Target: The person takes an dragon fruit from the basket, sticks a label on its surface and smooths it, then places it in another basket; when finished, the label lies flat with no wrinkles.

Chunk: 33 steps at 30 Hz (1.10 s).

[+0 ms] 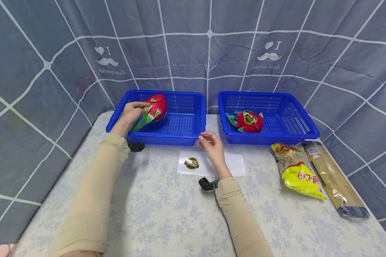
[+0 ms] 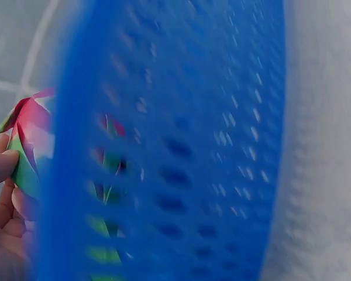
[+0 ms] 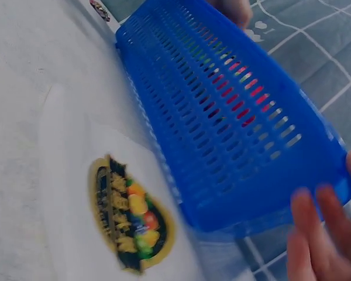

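Observation:
My left hand grips a red dragon fruit with green-tipped scales, held tilted at the left end of the left blue basket. In the left wrist view, thumb and fingers hold the dragon fruit by its green part, partly hidden behind the basket wall. At that basket's near right corner, my right hand pinches the rim. The right wrist view shows the fingers at the outside of this corner. Below the right hand lies a white sheet bearing an oval black-and-gold sticker.
A second blue basket stands to the right, holding another dragon fruit with an oval label. At the table's right side lie a yellow pasta bag and a long pack of noodles. A grey checked cloth hangs behind the baskets.

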Each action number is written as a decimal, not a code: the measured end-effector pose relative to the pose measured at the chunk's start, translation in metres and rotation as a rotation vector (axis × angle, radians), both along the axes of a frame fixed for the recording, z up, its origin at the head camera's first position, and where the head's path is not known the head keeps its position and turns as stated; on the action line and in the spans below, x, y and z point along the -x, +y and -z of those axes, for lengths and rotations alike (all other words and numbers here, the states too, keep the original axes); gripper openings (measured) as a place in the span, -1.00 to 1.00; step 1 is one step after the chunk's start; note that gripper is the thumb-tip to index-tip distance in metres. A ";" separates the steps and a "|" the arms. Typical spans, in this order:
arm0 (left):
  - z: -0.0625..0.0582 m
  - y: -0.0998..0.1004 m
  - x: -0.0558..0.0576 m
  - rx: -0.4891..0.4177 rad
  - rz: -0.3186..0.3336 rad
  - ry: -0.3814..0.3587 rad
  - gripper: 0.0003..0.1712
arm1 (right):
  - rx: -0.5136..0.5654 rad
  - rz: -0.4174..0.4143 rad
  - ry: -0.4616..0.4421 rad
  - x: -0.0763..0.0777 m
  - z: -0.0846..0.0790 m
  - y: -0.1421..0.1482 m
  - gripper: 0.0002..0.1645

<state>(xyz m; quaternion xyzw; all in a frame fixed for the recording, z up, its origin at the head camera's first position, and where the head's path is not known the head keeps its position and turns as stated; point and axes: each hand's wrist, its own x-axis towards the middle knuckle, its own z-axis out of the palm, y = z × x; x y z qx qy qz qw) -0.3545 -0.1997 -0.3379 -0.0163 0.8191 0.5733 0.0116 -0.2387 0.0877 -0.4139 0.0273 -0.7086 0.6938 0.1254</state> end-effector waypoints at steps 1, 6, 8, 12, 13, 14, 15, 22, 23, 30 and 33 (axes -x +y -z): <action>-0.004 0.004 -0.001 -0.016 0.006 0.013 -0.59 | -0.058 0.047 0.014 -0.002 -0.002 0.001 -0.73; -0.028 0.028 -0.017 -0.103 0.052 0.116 -0.63 | -0.255 0.225 0.063 -0.009 -0.015 0.009 -0.74; -0.037 0.040 -0.029 -0.137 0.086 0.150 -0.65 | -0.225 0.210 0.085 -0.013 -0.023 0.013 -0.72; -0.050 0.062 -0.062 -0.185 0.173 0.208 -0.68 | -0.071 0.083 0.103 -0.020 -0.040 0.018 -0.60; -0.051 0.067 -0.072 -0.190 0.199 0.219 -0.69 | -0.032 0.036 0.098 -0.023 -0.044 0.019 -0.53; -0.052 0.072 -0.082 -0.200 0.231 0.228 -0.70 | -0.002 -0.012 0.090 -0.025 -0.047 0.020 -0.45; -0.053 0.076 -0.092 -0.204 0.262 0.236 -0.71 | 0.024 -0.062 0.082 -0.028 -0.050 0.022 -0.38; -0.033 0.097 -0.153 -0.218 0.556 0.279 -0.79 | 0.009 -0.276 0.045 -0.055 -0.055 0.049 -0.15; -0.028 0.098 -0.160 -0.202 0.590 0.286 -0.81 | -0.018 -0.296 0.029 -0.060 -0.052 0.053 -0.17; 0.016 0.104 -0.190 -0.054 0.703 0.352 -0.83 | 0.027 -0.499 -0.081 -0.085 -0.015 0.075 -0.23; 0.033 0.106 -0.199 -0.034 0.697 0.299 -0.79 | 0.092 -0.579 -0.084 -0.088 0.004 0.080 -0.19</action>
